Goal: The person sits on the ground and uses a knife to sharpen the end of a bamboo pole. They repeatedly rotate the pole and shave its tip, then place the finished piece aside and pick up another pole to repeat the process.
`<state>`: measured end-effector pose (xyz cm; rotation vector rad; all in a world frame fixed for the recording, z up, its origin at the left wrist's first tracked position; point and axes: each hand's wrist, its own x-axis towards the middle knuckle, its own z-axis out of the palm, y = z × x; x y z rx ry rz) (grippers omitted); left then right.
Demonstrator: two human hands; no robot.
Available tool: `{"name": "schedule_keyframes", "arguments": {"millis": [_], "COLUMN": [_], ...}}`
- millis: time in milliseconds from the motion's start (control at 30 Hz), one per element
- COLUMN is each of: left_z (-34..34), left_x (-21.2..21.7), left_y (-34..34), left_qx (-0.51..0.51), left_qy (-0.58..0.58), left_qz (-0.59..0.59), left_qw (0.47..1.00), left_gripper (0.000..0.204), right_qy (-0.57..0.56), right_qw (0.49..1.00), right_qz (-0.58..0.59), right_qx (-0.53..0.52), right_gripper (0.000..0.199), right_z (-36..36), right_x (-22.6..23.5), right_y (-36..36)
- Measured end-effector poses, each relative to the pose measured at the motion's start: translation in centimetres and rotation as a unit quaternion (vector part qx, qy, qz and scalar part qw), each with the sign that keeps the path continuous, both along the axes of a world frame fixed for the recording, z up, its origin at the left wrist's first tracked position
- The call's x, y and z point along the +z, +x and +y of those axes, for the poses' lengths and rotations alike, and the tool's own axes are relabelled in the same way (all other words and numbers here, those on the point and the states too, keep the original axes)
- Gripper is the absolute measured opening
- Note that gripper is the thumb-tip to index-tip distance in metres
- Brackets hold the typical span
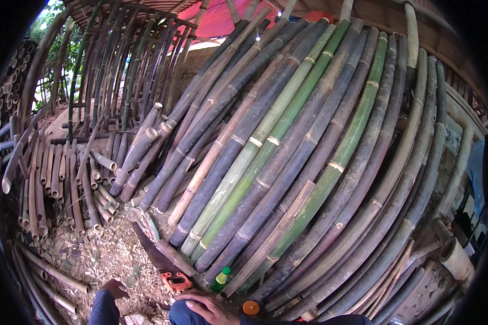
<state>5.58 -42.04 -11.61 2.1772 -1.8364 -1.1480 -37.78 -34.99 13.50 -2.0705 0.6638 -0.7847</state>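
My left hand [115, 288] hangs above the wood chips on the ground at the lower left, its fingers loosely stretched and nothing visible in them. My right hand [211, 309] rests on my dark-clothed knee [184, 314], fingers extended and holding nothing. Just beyond the knee is a handsaw with an orange-red handle [176, 281]; its dark blade [149, 249] points away to the upper left, beside a short bamboo piece [173, 258]. A green bottle [220, 279] stands beyond my right hand, and an orange round lid [250, 307] sits to its right.
Long dark and green bamboo poles [287, 151] lean in a dense row ahead and to the right. Cut bamboo lengths [54, 179] are stacked at the left, with loose poles [49, 287] nearer. Wood chips [103, 252] cover the ground. A bamboo rack [124, 76] stands behind.
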Motion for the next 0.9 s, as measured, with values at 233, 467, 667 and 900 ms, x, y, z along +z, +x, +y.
{"name": "schedule_keyframes", "arguments": {"millis": [233, 467, 667, 900], "left_z": [-3.4, -5.4, -6.0, -6.3], "left_x": [0.1, -1.4, -1.7, -1.1], "left_y": [-1.9, -3.7, -4.5, -4.7], "left_qx": [-0.025, -0.03, -0.003, -0.022], "left_qy": [-0.036, -0.034, -0.042, -0.014], "left_qz": [-0.019, 0.036, 0.047, 0.031], "left_qw": [0.999, 0.998, 0.998, 0.999], "left_gripper": [0.062, 0.068, 0.064, 0.071], "right_qy": [0.083, 0.131, 0.144, 0.136], "right_qw": [0.996, 0.991, 0.989, 0.99], "right_qz": [0.023, 0.034, 0.018, 0.035], "right_qx": [-0.018, -0.003, 0.01, 0.017], "right_gripper": [0.036, 0.037, 0.036, 0.037], "right_z": [-3.0, -4.7, -5.6, -5.9], "right_x": [-1.2, -2.8, -3.4, -3.0], "right_y": [0.8, 1.3, 1.6, 1.7]}}
